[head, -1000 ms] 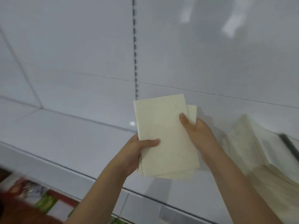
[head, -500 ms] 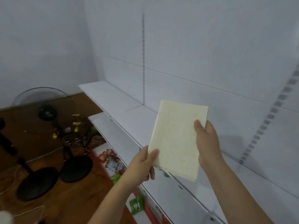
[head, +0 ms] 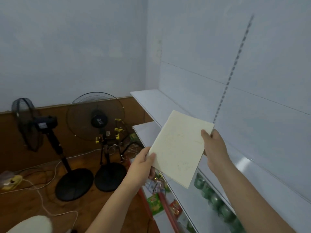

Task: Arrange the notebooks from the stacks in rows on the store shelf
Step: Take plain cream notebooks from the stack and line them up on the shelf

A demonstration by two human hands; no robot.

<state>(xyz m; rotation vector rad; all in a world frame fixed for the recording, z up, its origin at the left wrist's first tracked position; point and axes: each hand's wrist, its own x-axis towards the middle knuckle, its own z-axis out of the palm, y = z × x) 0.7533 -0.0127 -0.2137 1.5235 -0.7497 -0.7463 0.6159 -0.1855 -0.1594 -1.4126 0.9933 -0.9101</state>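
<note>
I hold a cream notebook (head: pixel 179 148) in the air, tilted, with both hands. My left hand (head: pixel 142 165) pinches its lower left corner. At the upper right edge, my right hand (head: pixel 213 148) grips it, thumb on the cover. More than one notebook may be in the grip; I cannot tell. Behind and below the notebook runs the white store shelf (head: pixel 154 100), bare at its left end. The stacks are out of view.
Two black standing fans (head: pixel 97 118) (head: pixel 33 121) stand on the wooden floor at the left, with white cables (head: pixel 42 199) around their bases. Lower shelves hold green round items (head: pixel 215 200) and colourful packets (head: pixel 154 200). A slotted upright (head: pixel 230 73) divides the shelf's back panel.
My view has swung left from the stacks toward the shelf's left end and the fans. The notebook has stayed in both hands and tilted further.
</note>
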